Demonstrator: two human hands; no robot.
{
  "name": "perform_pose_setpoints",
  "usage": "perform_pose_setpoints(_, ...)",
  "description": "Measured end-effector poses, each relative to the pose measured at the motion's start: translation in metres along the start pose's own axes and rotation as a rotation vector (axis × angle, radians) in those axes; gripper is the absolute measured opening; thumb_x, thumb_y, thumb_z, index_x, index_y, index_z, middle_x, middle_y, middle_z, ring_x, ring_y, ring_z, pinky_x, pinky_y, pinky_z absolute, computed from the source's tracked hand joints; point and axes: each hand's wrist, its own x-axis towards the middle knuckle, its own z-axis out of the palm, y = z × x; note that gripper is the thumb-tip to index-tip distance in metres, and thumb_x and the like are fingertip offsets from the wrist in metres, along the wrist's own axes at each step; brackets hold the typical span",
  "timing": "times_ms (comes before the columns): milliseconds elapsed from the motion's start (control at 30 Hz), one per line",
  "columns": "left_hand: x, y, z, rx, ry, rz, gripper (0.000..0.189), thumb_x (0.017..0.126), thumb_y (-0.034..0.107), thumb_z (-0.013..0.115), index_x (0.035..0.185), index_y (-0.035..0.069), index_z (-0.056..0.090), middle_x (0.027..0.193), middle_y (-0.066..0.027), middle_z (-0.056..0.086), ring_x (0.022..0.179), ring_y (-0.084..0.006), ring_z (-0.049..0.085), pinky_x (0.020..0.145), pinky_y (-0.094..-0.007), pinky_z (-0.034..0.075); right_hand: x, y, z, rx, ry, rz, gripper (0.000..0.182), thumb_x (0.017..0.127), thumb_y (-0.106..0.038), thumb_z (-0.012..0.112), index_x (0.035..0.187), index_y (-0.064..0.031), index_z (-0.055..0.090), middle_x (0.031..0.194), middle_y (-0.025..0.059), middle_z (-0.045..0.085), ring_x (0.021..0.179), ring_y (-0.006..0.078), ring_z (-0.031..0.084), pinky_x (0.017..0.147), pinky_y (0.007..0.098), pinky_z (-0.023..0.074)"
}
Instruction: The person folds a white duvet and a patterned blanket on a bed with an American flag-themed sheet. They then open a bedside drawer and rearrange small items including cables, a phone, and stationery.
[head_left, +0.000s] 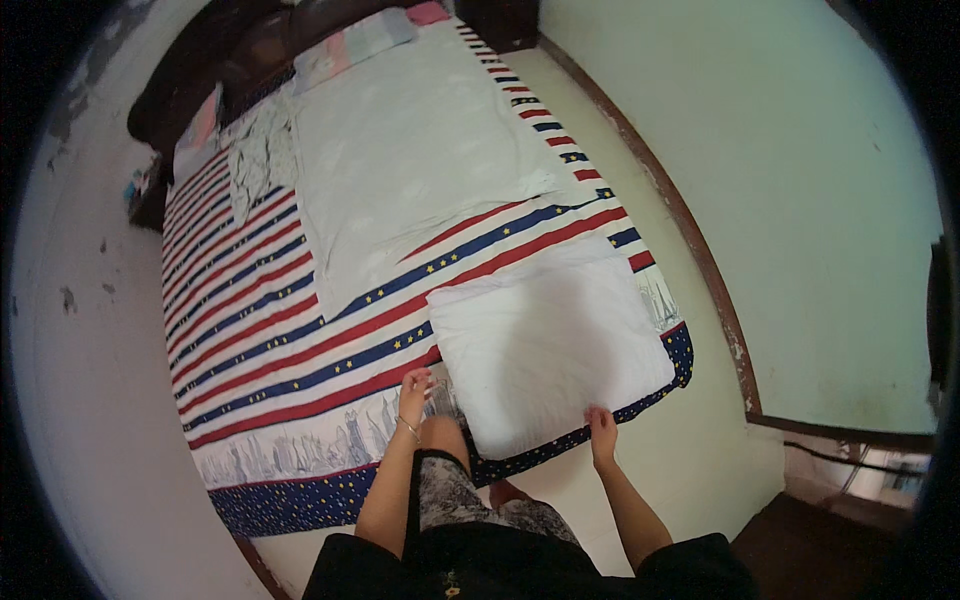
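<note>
A thick white folded quilt or pad (555, 345) lies flat on the near right corner of the bed. My left hand (415, 386) hovers just left of it over the striped bedsheet (330, 352), fingers apart and holding nothing; a thin bracelet circles that wrist. At the pad's front edge is my right hand (601, 427), its fingertips at the white fabric. Whether those fingers pinch the edge is too blurred to tell. My shadow falls across the pad. One of my knees (444, 439) is against the bed's front side.
A larger white sheet (405, 142) covers the bed's middle, beside a crumpled patterned cloth (262, 146). Pillows (352, 49) rest by the dark wooden headboard (195, 67). Pale floor (660, 180) runs between bed and right wall (750, 172). Brown furniture (817, 551) stands at lower right.
</note>
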Motion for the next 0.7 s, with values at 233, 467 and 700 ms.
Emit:
perform_pose_setpoints(233,0.106,0.017,0.008,-0.039,-0.059,0.14,0.021,0.088,0.023,0.048,0.103,0.009,0.051,0.104,-0.0015,0.056,0.091,-0.012,0.053,0.077,-0.0249,0.04,0.103,-0.123,0.142,-0.038,-0.162,-0.303,0.015,0.087,-0.01,0.048,0.097,-0.0013,0.054,0.088,0.0072,0.059,0.081,0.0143,0.055,0.075,0.0265,0.0437)
perform_pose_setpoints(467,0.293,-0.013,-0.041,-0.843,0.178,-0.164,0.044,0.085,0.032,0.052,0.116,0.001,0.045,0.117,-0.0085,0.05,0.111,-0.0181,0.045,0.095,-0.0295,0.038,0.366,-0.1,0.201,0.605,-0.061,-0.136,0.013,0.087,-0.02,0.05,0.087,-0.008,0.052,0.081,0.001,0.055,0.074,0.0107,0.05,0.071,0.0241,0.0422)
perform_pose_setpoints(700,0.388,0.017,-0.04,-1.138,0.306,-0.027,0.049,0.082,0.04,0.054,0.111,0.002,0.047,0.118,-0.0075,0.05,0.111,-0.018,0.045,0.095,-0.0284,0.038,0.478,-0.106,0.213,0.632,-0.107,0.171,0.026,0.084,-0.021,0.056,0.104,-0.005,0.05,0.099,0.0057,0.056,0.09,0.0129,0.053,0.082,0.022,0.0419)
